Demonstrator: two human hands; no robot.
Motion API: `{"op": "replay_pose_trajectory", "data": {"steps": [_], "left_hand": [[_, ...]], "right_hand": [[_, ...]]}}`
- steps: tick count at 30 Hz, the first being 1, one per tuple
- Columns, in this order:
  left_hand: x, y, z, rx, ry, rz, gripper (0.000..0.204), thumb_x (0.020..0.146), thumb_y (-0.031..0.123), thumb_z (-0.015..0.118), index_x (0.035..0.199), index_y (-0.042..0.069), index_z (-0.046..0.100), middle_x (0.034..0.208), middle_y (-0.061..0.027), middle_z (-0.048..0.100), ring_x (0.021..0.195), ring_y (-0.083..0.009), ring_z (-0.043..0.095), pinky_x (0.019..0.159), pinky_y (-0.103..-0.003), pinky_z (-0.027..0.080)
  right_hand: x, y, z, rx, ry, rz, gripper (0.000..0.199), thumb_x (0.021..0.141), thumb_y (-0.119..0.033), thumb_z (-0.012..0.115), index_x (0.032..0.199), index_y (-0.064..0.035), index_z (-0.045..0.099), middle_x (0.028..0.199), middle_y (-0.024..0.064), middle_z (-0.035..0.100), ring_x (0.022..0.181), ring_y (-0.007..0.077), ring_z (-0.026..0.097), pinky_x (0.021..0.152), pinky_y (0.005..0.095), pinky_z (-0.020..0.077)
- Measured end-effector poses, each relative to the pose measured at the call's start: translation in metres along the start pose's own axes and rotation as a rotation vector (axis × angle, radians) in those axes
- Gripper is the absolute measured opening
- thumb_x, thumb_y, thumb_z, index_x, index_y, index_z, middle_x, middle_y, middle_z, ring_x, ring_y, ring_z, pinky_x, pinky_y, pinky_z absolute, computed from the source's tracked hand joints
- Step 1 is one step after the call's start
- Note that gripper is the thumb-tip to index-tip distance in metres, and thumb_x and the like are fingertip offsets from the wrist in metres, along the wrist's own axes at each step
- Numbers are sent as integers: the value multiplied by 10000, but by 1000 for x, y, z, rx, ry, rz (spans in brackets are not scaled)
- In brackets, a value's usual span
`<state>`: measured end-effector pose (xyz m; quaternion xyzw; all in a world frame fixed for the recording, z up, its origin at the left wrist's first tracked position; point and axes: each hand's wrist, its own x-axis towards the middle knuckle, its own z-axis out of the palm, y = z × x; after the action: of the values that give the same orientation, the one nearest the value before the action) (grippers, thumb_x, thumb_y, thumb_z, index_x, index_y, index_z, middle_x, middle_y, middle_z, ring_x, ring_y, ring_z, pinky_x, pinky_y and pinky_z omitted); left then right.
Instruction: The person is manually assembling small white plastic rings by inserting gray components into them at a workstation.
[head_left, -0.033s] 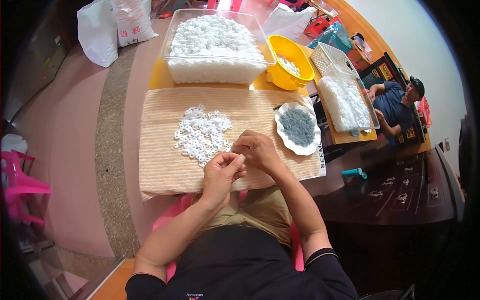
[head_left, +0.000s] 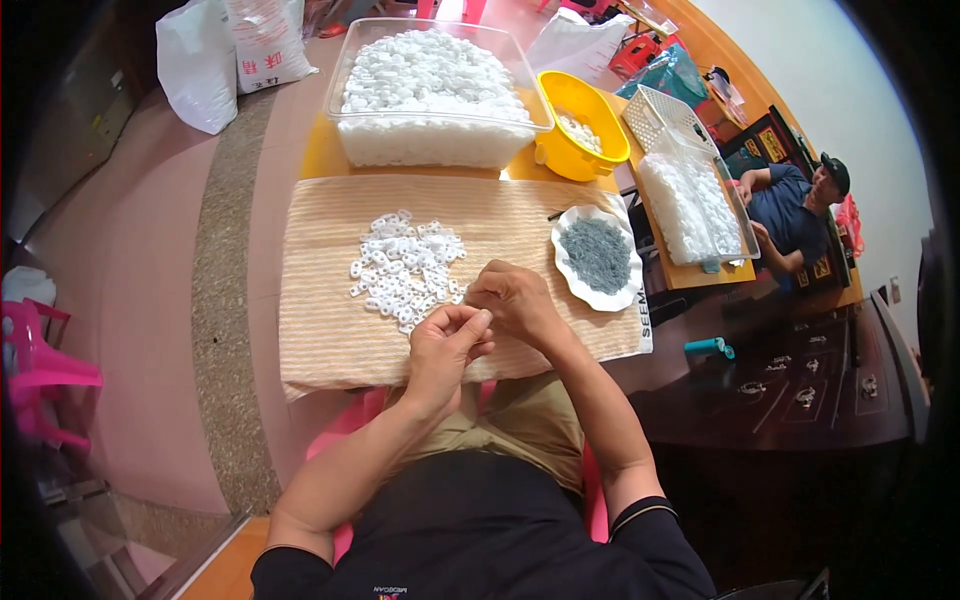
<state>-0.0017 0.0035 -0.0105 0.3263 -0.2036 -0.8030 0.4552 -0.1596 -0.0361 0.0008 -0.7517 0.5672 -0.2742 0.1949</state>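
My left hand (head_left: 446, 345) is closed in a pinch above the near part of a striped towel (head_left: 330, 340). Close beside it, my right hand (head_left: 512, 298) also has its fingers pressed together. Whatever either hand pinches is hidden or too small to make out. Just beyond my hands lies a loose pile of small white plastic pieces with holes (head_left: 405, 268). Right of my right hand, a white scalloped plate (head_left: 583, 294) carries a heap of fine grey bits (head_left: 597, 254), too small to identify.
A large clear bin (head_left: 440, 122) full of white pieces stands beyond the towel, beside a yellow basin (head_left: 552, 95). To the right, a person (head_left: 795, 215) sits at another table with a clear bin (head_left: 690, 205). A pink chair (head_left: 45, 375) stands at far left.
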Motion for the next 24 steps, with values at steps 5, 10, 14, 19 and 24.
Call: {"op": "replay_pose_trajectory", "data": {"steps": [5, 10, 14, 19, 24], "left_hand": [[0, 0, 0, -4, 1, -4, 49, 878, 92, 664, 887, 83, 617, 806, 15, 611, 734, -70, 592, 665, -227, 530], [-1, 1, 1, 0, 2, 10, 48, 882, 92, 658, 892, 77, 614, 809, 11, 611, 734, -73, 591, 665, -230, 530], [-3, 2, 3, -21, 37, 13, 66, 882, 95, 660, 898, 55, 610, 796, -1, 613, 714, -73, 590, 645, -222, 532], [-1, -2, 2, -16, 43, 13, 84, 880, 100, 666, 895, 38, 611, 783, -6, 612, 688, -67, 585, 622, -206, 529], [-4, 1, 2, -19, 31, 2, 85, 878, 104, 666, 912, 57, 604, 808, -9, 620, 709, -85, 600, 646, -226, 530]], "right_hand": [[1, -5, 0, -48, -17, 16, 70, 758, -148, 662, 767, -82, 684, 791, 75, 633, 729, 272, 636, 629, 357, 490], [7, 1, 0, -18, -68, -2, 110, 755, -158, 690, 801, -59, 689, 811, 92, 642, 738, 274, 641, 640, 349, 494], [29, -16, 0, -40, 3, 24, 139, 809, -204, 659, 877, -89, 698, 905, 89, 644, 785, 304, 636, 683, 394, 498], [57, -21, 10, -197, 58, -56, 186, 810, -221, 663, 925, -79, 698, 966, 107, 643, 848, 321, 631, 764, 414, 495], [55, -18, 8, -246, -58, -4, 164, 816, -191, 624, 908, -75, 695, 972, 115, 637, 865, 330, 628, 771, 422, 495]]}}
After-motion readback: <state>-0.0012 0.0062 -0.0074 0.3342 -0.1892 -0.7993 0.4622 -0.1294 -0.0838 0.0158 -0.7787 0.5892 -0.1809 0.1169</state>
